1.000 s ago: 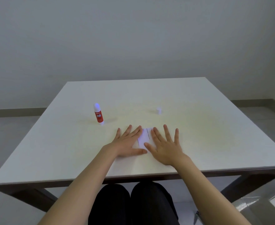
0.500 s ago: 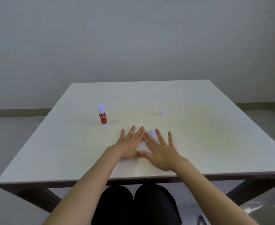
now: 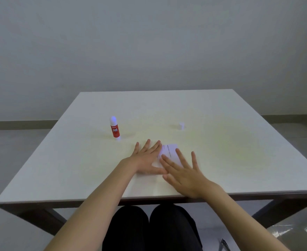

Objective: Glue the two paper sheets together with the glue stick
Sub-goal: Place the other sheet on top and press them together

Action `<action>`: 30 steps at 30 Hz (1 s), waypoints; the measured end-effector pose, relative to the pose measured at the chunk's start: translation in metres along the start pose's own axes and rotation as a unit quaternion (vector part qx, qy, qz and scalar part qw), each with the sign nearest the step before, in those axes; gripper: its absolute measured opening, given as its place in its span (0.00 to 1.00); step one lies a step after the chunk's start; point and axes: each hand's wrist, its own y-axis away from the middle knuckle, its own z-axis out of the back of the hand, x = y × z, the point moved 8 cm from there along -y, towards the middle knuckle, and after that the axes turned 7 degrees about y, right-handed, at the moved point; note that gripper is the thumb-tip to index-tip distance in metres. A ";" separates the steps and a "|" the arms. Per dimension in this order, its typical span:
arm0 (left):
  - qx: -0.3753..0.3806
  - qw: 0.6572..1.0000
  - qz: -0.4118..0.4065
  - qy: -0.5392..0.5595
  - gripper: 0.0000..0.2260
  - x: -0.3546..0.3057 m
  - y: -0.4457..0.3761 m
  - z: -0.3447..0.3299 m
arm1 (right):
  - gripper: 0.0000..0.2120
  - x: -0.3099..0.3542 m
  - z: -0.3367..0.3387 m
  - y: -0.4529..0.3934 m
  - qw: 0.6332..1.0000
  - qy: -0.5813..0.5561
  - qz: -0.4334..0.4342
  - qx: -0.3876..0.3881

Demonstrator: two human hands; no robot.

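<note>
The paper (image 3: 170,153) is seen lying flat on the white surface (image 3: 221,151), towards its near edge and about midway across it. Faint lines of print are visible on the exposed part; whether one sheet or two lie there cannot be told. The left hand (image 3: 145,158) is laid flat over the left part of the paper, fingers spread and straight, nothing grasped. The right hand (image 3: 182,173) is laid flat over the near right part of the paper, fingers likewise spread and released, palm down; its fingertips are placed just beside those of the left hand. The glue stick (image 3: 114,128) is stood upright on the surface, beyond the paper and well to its left, uncapped, with its red label facing the camera. A small white cap (image 3: 181,125) is set beyond the paper, slightly to its right and well apart from it.
</note>
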 end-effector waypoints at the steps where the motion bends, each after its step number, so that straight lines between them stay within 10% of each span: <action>1: 0.000 1.000 0.001 0.000 0.48 0.000 0.000 0.000 | 0.32 -0.008 0.002 0.000 1.000 0.002 -0.015 0.009; 30: 0.001 0.998 0.055 -0.013 0.48 0.059 0.020 0.012 | 0.27 0.018 0.015 -0.031 0.999 0.011 -0.039 -0.020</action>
